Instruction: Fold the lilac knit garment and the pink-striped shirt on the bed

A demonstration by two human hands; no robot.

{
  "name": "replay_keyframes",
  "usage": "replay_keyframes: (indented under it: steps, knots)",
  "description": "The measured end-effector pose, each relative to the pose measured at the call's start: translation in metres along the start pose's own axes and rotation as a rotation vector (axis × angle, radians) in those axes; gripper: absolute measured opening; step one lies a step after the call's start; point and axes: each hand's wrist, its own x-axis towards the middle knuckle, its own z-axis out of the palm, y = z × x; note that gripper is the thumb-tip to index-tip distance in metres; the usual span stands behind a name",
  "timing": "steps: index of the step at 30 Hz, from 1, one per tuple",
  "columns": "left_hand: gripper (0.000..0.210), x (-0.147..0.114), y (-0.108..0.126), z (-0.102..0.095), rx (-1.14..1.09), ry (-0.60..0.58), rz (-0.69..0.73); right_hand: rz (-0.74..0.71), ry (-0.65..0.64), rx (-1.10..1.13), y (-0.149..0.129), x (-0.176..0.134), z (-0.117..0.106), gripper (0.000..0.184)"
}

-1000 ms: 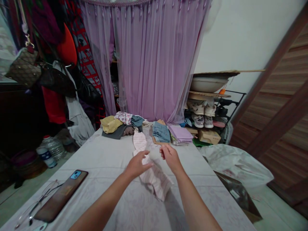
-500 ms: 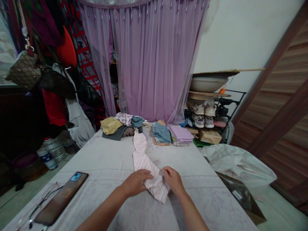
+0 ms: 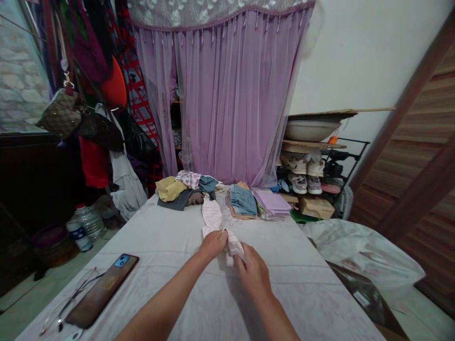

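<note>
A pale pink striped garment [image 3: 212, 214] stretches in a narrow strip down the middle of the bed, its far end touching a loose heap of clothes [image 3: 171, 189]. My left hand [image 3: 213, 243] pinches it partway along, thumb and fingers closed on the cloth. My right hand [image 3: 254, 271] grips the near end, which is bunched up and raised a little off the sheet. Part of the cloth is hidden behind my fingers. Beyond my hands lie a folded stack topped with blue denim [image 3: 243, 200] and another stack topped with lilac cloth [image 3: 273, 202].
A phone [image 3: 103, 291] and eyeglasses [image 3: 73, 298] lie at the bed's near left. Purple curtains [image 3: 227, 104] hang behind the bed. To the right stand a shoe rack [image 3: 307, 166] and a large plastic bag [image 3: 366, 251]; bags hang at the left.
Both hands have moved farther up the bed. The near end of the striped garment, spread flat before, is now lifted and gathered between them. The view has tilted up slightly.
</note>
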Motion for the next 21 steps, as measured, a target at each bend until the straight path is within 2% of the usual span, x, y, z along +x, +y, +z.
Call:
replay_keyframes:
  steps: [3, 6, 9, 12, 15, 17, 21]
  knots:
    - [0.052, -0.001, -0.002, -0.009, 0.016, -0.01, -0.006, 0.025, 0.032, 0.14, -0.004, 0.011, -0.01, 0.035]
    - [0.043, -0.005, -0.005, -0.02, 0.039, -0.043, 0.08, 0.086, 0.054, 0.324, -0.016, 0.031, -0.031, 0.038]
    - [0.031, -0.009, -0.002, -0.029, 0.14, -0.03, 0.153, 0.057, 0.014, 0.425, -0.033, 0.053, -0.051, 0.04]
    - [0.024, -0.014, 0.007, -0.028, 0.195, -0.001, 0.13, 0.02, 0.044, 0.47, -0.049, 0.071, -0.064, 0.042]
    - [0.038, -0.02, 0.017, -0.018, 0.096, 0.011, 0.149, 0.037, 0.099, 0.52, -0.062, 0.083, -0.069, 0.044]
    - [0.045, -0.022, 0.021, -0.011, 0.057, 0.053, 0.097, 0.053, 0.1, 0.579, -0.071, 0.086, -0.07, 0.045]
    - [0.028, -0.016, 0.014, -0.005, 0.046, 0.222, -0.086, -0.029, -0.074, 0.677, -0.091, 0.087, -0.069, 0.041]
